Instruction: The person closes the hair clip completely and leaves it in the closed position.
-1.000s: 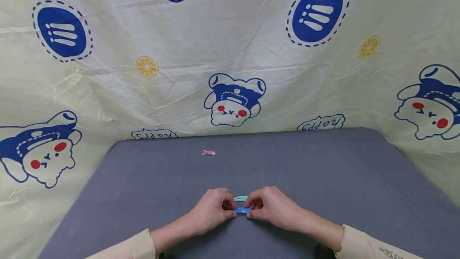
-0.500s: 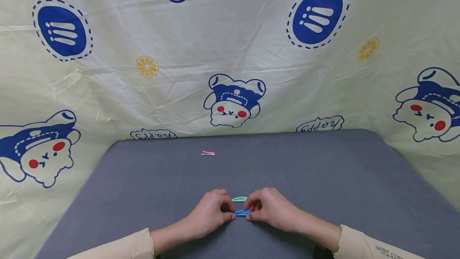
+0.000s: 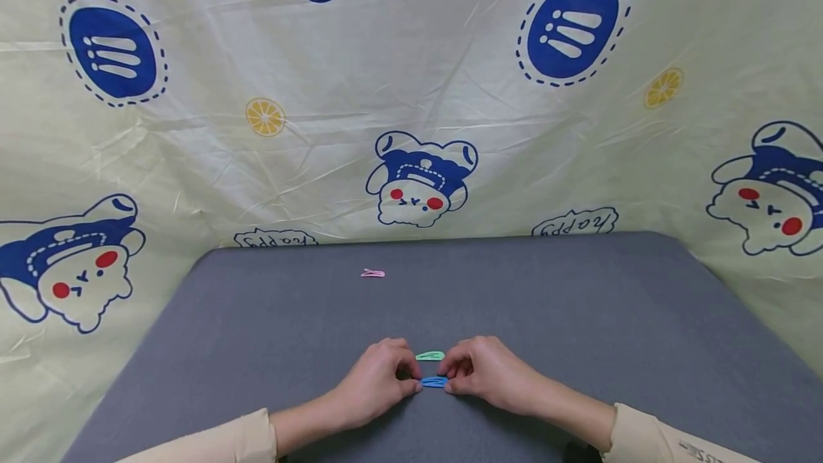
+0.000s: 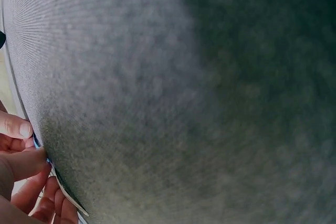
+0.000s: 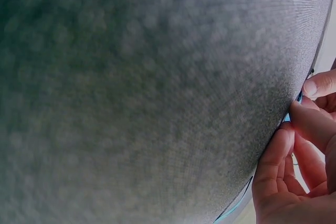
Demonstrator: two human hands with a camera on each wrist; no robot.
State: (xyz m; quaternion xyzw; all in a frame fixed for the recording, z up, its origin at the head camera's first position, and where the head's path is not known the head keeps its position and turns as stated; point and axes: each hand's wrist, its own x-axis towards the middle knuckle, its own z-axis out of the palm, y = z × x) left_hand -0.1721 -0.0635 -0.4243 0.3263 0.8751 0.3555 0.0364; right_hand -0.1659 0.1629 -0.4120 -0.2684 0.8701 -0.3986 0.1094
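A blue snap hair clip (image 3: 434, 382) lies crosswise between both hands, low on the grey table. My left hand (image 3: 381, 381) pinches its left end between thumb and fingertips. At the other end, my right hand (image 3: 491, 375) holds it the same way. Just behind it lies a green hair clip (image 3: 430, 356), roughly parallel and apart from the blue one. In the left wrist view the left hand (image 4: 23, 182) sits at the lower left edge, with a sliver of blue at the fingertips. The right wrist view has the right hand (image 5: 299, 156) at its right edge.
Farther back on the grey table (image 3: 546, 306) rests a pink hair clip (image 3: 373, 274), left of the middle. A pale printed cloth (image 3: 321, 177) hangs behind the table and along its sides.
The blue clip has shifted slightly toward the person and lies flatter, showing more of its top face. Both hands keep their pinch with only slight movement. The pink clip stays put.
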